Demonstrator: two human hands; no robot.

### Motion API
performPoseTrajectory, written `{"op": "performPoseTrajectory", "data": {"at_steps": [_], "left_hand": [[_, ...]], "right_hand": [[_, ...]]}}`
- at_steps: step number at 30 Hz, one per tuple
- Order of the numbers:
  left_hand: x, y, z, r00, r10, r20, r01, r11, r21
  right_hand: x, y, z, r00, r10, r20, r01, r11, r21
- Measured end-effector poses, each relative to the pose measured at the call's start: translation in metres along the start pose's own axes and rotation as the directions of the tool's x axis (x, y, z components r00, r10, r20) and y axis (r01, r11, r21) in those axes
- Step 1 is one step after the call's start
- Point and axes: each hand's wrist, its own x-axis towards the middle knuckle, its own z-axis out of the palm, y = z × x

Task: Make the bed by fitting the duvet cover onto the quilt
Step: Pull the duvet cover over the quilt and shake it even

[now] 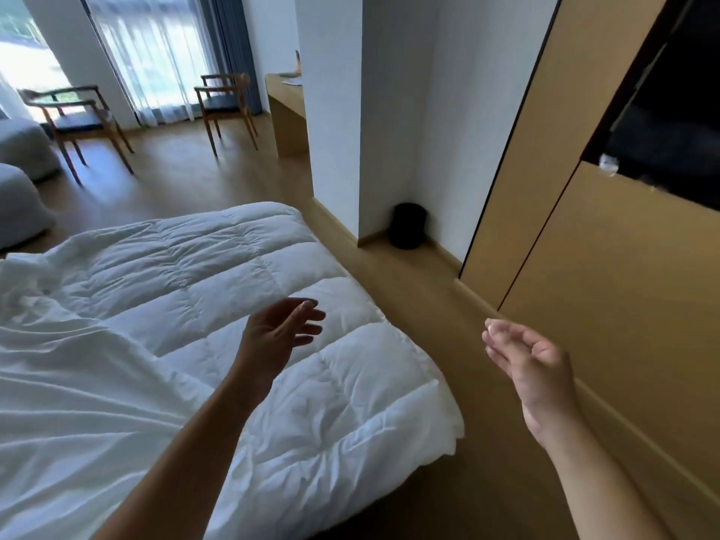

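Left hand (pixel 278 329) fingers loosely spread, empty, above quilt (pixel 241 267) | right hand (pixel 526 360) fingers relaxed, empty

Wood-look floor (pixel 218 177) throughout. White pillar (pixel 335 111) taken as landmark: black bin (pixel 408 226) tucked in the recess just right of it, tan cabinet panels (pixel 607 267) further right, wooden desk (pixel 286 111) butted against its left side. Two wooden chairs (pixel 228 105) (pixel 78 118) set further left, before daylit sheer-curtained windows (pixel 156 52).
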Motion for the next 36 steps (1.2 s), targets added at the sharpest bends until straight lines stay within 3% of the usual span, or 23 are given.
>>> {"op": "performPoseTrajectory", "data": {"at_steps": [6,11,16,22,30,36], "left_hand": [[0.006,0.011,0.120,1.000,0.027,-0.009,-0.027,0.999,0.032],[0.032,0.023,0.184,1.000,0.013,0.004,-0.013,0.998,0.063],[0.101,0.022,0.227,1.000,0.022,0.004,-0.022,0.991,0.132],[0.214,0.015,0.306,0.997,0.034,-0.063,-0.031,0.999,0.041],[0.360,0.021,0.413,0.997,0.051,-0.050,-0.050,0.999,0.022],[0.443,0.016,0.432,0.972,0.090,-0.219,-0.076,0.995,0.071]], "right_hand": [[0.055,-0.020,-0.094,0.998,-0.060,0.005,0.060,0.997,-0.040],[0.119,-0.033,-0.128,0.996,-0.072,0.048,0.073,0.997,-0.019],[0.203,-0.040,-0.145,0.989,-0.110,0.098,0.114,0.993,-0.035],[0.338,-0.051,-0.172,0.989,-0.119,0.087,0.125,0.990,-0.065],[0.513,-0.060,-0.172,0.987,-0.088,0.131,0.094,0.994,-0.046],[0.660,-0.053,-0.133,0.963,-0.062,0.262,0.078,0.996,-0.053]]}}
